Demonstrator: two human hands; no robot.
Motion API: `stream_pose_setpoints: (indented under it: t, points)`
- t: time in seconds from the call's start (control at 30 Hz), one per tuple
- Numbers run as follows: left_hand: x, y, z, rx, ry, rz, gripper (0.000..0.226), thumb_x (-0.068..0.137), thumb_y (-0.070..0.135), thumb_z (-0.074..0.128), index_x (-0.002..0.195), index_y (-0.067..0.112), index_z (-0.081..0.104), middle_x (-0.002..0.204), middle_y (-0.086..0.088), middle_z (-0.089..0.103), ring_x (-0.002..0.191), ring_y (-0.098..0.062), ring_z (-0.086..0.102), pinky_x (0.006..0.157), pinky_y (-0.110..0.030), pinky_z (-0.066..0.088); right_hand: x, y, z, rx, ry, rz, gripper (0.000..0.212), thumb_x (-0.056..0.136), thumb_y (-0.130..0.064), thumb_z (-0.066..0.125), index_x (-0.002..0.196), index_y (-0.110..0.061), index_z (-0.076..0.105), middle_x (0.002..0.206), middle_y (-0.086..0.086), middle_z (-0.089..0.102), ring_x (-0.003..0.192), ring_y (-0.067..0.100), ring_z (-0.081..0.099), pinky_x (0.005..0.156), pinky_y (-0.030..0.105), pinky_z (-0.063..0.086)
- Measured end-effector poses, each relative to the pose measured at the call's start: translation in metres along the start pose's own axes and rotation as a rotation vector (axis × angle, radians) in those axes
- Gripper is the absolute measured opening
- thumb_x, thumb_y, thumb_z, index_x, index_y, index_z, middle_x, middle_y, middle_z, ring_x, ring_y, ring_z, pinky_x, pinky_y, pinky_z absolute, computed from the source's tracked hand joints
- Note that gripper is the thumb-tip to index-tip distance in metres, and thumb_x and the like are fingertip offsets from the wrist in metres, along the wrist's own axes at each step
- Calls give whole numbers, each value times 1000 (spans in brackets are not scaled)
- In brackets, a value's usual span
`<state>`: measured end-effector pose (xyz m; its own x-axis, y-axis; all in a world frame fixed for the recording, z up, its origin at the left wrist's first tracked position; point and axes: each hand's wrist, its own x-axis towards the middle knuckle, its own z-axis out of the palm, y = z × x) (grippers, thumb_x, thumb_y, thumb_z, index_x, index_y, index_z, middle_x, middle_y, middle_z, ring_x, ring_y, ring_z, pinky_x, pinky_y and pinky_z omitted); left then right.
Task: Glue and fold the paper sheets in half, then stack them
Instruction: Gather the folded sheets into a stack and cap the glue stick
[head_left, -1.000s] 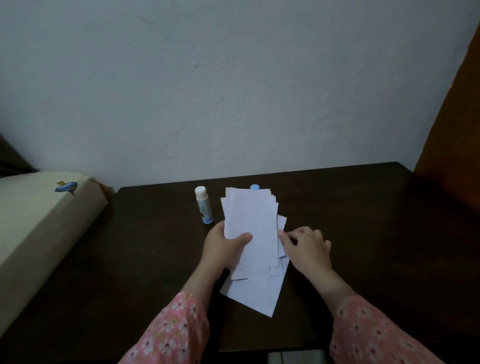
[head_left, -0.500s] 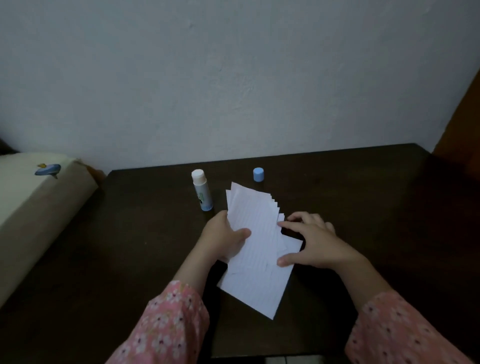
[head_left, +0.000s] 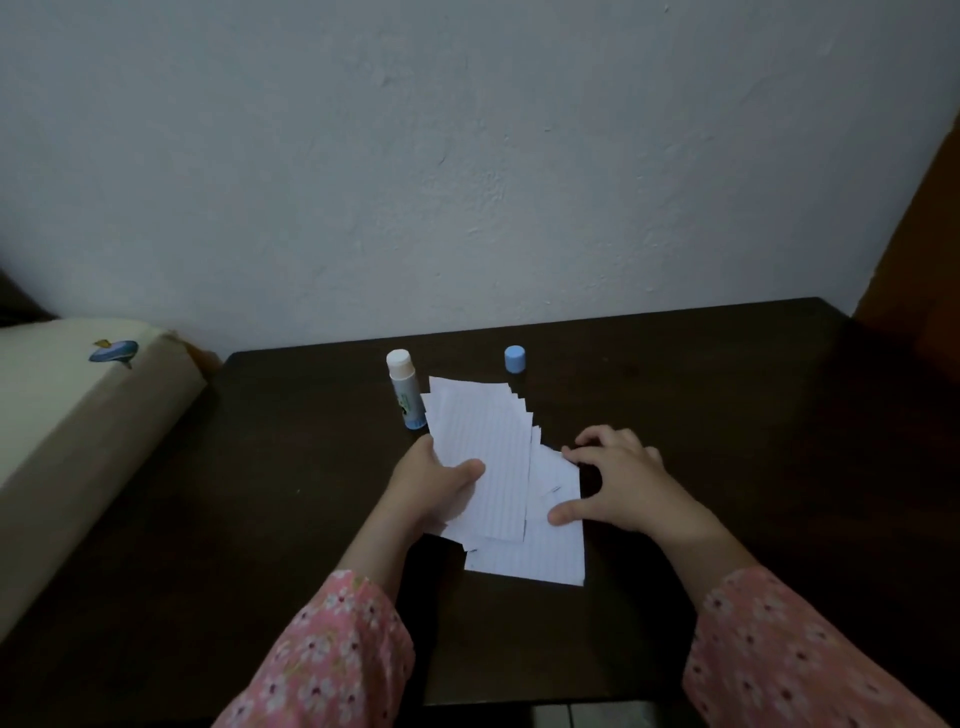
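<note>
A fanned bundle of white lined paper sheets (head_left: 483, 441) is gripped by my left hand (head_left: 434, 486), thumb on top at the bundle's lower left. Under it a single lined sheet (head_left: 540, 556) lies flat on the dark table (head_left: 727, 415). My right hand (head_left: 623, 483) rests on that sheet's right edge, thumb and fingertips touching the paper, fingers bent. An uncapped glue stick (head_left: 404, 387) stands upright just left of the bundle's top. Its blue cap (head_left: 515, 358) sits apart, behind the papers.
A cream padded seat or cushion (head_left: 78, 415) with a small blue print lies left of the table. A grey wall runs behind the table, and an orange-brown panel (head_left: 924, 249) stands at the far right. Pink floral sleeves cover both forearms.
The bottom sheet has turned from a slant to nearly square with the table edge. My right hand has spread along its right edge. The bundle has lowered, uncovering the blue cap.
</note>
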<state>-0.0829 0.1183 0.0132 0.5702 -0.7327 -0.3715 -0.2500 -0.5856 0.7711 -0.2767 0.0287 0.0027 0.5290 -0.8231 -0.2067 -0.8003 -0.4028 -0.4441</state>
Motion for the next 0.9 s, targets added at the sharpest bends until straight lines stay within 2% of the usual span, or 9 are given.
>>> stream_pose_setpoints:
  t: [0.13,0.23,0.33,0.4,0.5,0.6,0.67,0.77,0.9]
  points:
    - [-4,0,7,6,29,28,58,85,37,67,135,25,41,126,3,53,111,-21,56,89,-35,52,2,-4,1,60,4,60,78,67,-41,83,136,-36,46,137,-9,39,130,18,31,105,41,30]
    - [-7,-2,12,-105,17,78,53,86,36,66,133,26,43,130,4,53,120,-20,52,89,-36,48,1,-1,2,315,27,98,73,70,-21,84,132,-33,48,128,-5,52,120,17,48,101,41,43]
    - [-10,-2,15,-166,21,103,52,85,36,67,131,27,44,127,6,54,119,-18,52,86,-35,49,-2,-3,-4,569,73,107,86,78,-10,77,147,-32,30,126,2,59,107,16,59,87,33,50]
    - [-10,-1,17,-196,23,132,52,85,36,67,131,28,44,126,6,55,116,-16,53,81,-31,48,-1,-6,-6,722,119,127,85,84,-7,70,150,-32,24,131,5,57,112,18,59,87,34,48]
    - [-9,2,20,-252,3,178,52,85,38,66,131,30,43,120,11,56,100,-7,54,68,-22,46,-3,-9,-9,847,114,114,65,92,0,55,148,-27,34,139,3,51,120,19,52,87,35,45]
    - [-7,2,21,-294,-20,173,54,84,38,68,131,29,44,117,12,55,97,-5,53,67,-22,46,-4,-7,-12,999,67,93,61,87,9,48,138,-24,48,127,3,58,114,20,55,93,44,48]
    - [-8,1,22,-309,-15,178,54,82,35,71,129,28,43,117,10,55,100,-8,54,70,-25,48,-5,-9,-15,1114,68,70,48,90,1,50,132,-22,51,111,2,63,101,20,61,87,41,51]
    - [-11,2,25,-352,39,254,55,80,27,75,125,30,42,114,12,53,107,-11,54,82,-33,50,-6,-18,-13,1018,140,-22,33,95,-19,59,125,-26,50,108,-8,63,95,10,63,69,25,49]
    - [-20,11,25,-402,100,452,50,78,23,76,117,35,47,111,15,56,105,-7,55,78,-28,49,-1,-30,-7,876,348,-127,34,96,-20,56,127,-24,44,115,-7,54,108,11,54,73,22,45]
